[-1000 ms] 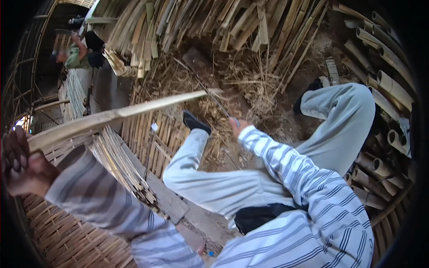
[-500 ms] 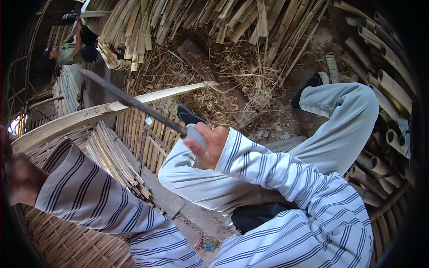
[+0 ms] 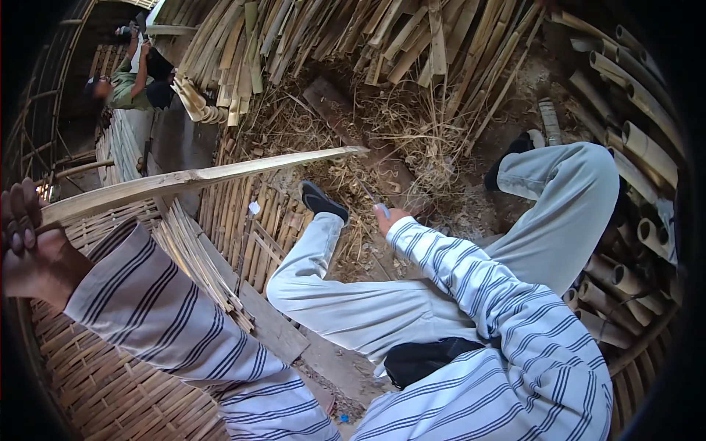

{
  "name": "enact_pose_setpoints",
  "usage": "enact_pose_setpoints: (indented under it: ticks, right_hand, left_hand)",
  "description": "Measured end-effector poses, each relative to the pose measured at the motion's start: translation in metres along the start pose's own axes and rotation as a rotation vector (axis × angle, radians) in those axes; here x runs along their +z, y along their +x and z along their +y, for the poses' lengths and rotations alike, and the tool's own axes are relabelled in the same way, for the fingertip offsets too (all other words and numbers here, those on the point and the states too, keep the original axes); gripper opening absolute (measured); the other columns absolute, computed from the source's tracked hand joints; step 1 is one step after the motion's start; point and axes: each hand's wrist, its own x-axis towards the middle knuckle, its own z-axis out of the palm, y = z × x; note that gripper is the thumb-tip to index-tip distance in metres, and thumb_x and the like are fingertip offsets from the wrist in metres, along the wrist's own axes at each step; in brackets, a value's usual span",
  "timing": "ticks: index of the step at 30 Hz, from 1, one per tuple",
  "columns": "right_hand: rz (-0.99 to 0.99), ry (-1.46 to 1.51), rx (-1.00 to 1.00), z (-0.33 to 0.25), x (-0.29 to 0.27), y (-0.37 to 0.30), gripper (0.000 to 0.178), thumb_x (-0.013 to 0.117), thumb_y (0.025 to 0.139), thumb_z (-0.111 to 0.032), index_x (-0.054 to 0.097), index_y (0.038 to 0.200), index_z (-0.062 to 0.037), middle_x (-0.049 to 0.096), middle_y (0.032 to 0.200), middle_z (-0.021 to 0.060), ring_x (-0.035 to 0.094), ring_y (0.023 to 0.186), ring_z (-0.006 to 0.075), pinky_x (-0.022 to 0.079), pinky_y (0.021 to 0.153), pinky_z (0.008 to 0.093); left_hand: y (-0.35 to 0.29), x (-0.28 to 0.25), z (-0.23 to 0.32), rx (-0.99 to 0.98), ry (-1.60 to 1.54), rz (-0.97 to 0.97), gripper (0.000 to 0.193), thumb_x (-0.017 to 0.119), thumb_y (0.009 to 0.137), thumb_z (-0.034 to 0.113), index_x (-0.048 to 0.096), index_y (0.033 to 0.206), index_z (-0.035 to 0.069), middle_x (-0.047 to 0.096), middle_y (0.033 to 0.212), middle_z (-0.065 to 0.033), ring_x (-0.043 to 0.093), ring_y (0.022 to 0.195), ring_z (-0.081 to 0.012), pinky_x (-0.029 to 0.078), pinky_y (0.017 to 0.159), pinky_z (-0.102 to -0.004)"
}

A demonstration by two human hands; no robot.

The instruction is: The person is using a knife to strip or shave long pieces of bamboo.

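At the far left edge, my left hand [image 3: 44,257] is closed around the near end of a long pale bamboo strip [image 3: 198,176]. The strip reaches across to the right, its tapered tip over the shavings on the ground. My right hand [image 3: 392,220] grips the grey handle of a knife [image 3: 382,211], out past my bent knee. Only a thin part of the blade shows, angled up and left below the strip's tip; it stands apart from the strip.
Split bamboo strips [image 3: 412,37] are heaped along the far side. Curly shavings [image 3: 434,147] cover the ground around a dark wooden block [image 3: 331,106]. Bamboo poles [image 3: 651,151] are stacked at right. A woven bamboo panel [image 3: 110,367] lies lower left. Another person [image 3: 132,84] sits far left.
My right hand has moved away from me and to the right, taking the knife off from in front of the strip. My left hand has risen slightly, and the strip lies flatter.
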Motion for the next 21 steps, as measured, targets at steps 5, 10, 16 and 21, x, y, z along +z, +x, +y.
enact_pose_setpoints:
  ticks: [5, 10, 16, 21]
  right_hand:
    - [0.166, 0.094, 0.104, 0.030, 0.010, 0.011, 0.068, 0.036, 0.083, -0.058, 0.061, 0.099, 0.0021, 0.058, 0.099, 0.0271, 0.054, 0.099, 0.0405, 0.040, 0.088, 0.0419]
    - [0.254, 0.170, -0.022, 0.013, -0.033, -0.028, 0.065, 0.038, 0.084, -0.057, 0.062, 0.092, 0.0028, 0.059, 0.090, 0.0283, 0.057, 0.091, 0.0411, 0.043, 0.079, 0.0440]
    - [0.387, 0.259, -0.289, -0.010, -0.058, -0.072, 0.063, 0.036, 0.086, -0.060, 0.057, 0.096, -0.0010, 0.059, 0.073, 0.0217, 0.060, 0.076, 0.0379, 0.047, 0.070, 0.0408]
    - [0.287, 0.304, -0.495, -0.034, -0.079, -0.098, 0.057, 0.037, 0.087, -0.058, 0.054, 0.103, -0.0055, 0.061, 0.071, 0.0205, 0.062, 0.072, 0.0382, 0.048, 0.065, 0.0433]
  left_hand:
    - [0.030, -0.035, -0.013, -0.212, -0.086, 0.079, 0.016, 0.045, 0.081, 0.008, 0.047, 0.067, 0.000, 0.033, 0.054, -0.0022, 0.033, 0.046, -0.0121, 0.034, 0.049, -0.0281]
    - [0.025, -0.017, -0.002, -0.429, -0.187, 0.011, 0.015, 0.047, 0.085, 0.008, 0.043, 0.071, 0.006, 0.030, 0.054, 0.0000, 0.029, 0.047, -0.0090, 0.029, 0.055, -0.0214]
    - [0.031, -0.069, -0.015, -0.521, -0.480, -0.423, 0.019, 0.045, 0.089, 0.012, 0.043, 0.071, 0.007, 0.026, 0.049, 0.0038, 0.025, 0.042, -0.0068, 0.029, 0.049, -0.0199]
    - [0.014, -0.085, -0.001, -0.264, -0.486, -0.198, 0.024, 0.045, 0.079, 0.007, 0.042, 0.056, 0.012, 0.030, 0.042, 0.0061, 0.031, 0.036, -0.0069, 0.030, 0.047, -0.0181]
